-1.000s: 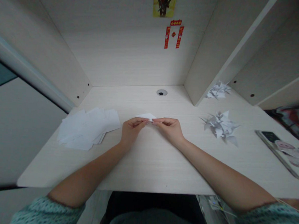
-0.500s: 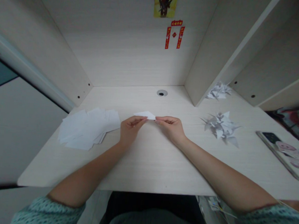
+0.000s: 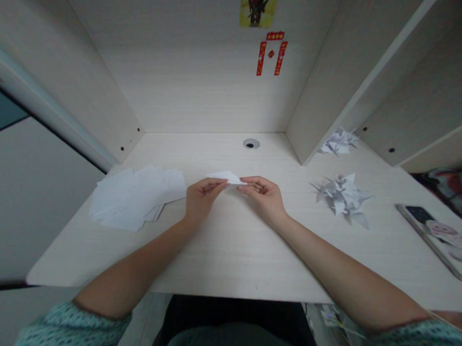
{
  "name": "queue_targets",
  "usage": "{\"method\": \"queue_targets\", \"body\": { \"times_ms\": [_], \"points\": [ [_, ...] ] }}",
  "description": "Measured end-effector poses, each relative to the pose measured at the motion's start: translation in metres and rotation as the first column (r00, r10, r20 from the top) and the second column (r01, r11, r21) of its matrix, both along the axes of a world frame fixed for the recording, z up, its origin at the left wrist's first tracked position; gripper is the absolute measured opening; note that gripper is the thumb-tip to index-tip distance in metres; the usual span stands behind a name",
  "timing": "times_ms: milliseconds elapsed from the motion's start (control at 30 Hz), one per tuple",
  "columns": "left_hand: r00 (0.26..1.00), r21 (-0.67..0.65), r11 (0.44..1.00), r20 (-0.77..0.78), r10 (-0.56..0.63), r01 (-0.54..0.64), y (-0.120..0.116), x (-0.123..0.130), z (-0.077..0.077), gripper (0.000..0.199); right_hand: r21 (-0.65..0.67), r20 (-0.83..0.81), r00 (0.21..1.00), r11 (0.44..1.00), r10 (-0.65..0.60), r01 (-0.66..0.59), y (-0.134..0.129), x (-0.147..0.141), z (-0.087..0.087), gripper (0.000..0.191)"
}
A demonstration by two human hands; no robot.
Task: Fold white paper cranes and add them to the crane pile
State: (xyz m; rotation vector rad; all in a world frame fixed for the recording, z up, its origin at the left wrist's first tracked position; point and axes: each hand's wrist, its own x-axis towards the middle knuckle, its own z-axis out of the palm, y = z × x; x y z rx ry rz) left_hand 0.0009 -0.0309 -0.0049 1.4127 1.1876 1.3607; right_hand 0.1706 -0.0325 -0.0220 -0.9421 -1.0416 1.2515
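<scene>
A small folded piece of white paper (image 3: 231, 177) is held just above the desk, between my two hands. My left hand (image 3: 203, 195) pinches its left side between thumb and forefinger. At the paper's right end, my right hand (image 3: 264, 195) has thumb and forefinger on either side of the tip, slightly parted around it. To the left lies a spread stack of white paper sheets (image 3: 137, 196). On the right sits a pile of folded paper cranes (image 3: 342, 197), with pointed wings and tips sticking out.
Behind the upright divider (image 3: 335, 96) is a second pile of folded paper (image 3: 339, 141). A phone (image 3: 437, 235) in a decorated case lies at the right of the desk (image 3: 226, 260). A round cable hole (image 3: 251, 143) is near the back panel.
The fingers of my right hand have parted a little, showing more of the paper's right tip. My left hand keeps its pinch in nearly the same place.
</scene>
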Motion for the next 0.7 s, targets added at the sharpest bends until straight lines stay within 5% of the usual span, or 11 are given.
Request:
{"method": "queue_targets", "body": {
  "times_ms": [700],
  "points": [
    [0.998,-0.062,0.998,0.064,-0.014,0.018,-0.0048,0.004,0.0,0.019,-0.073,-0.101,0.995,0.997,0.01,-0.017,-0.0015,-0.0056,-0.002,0.02]
  ]
}}
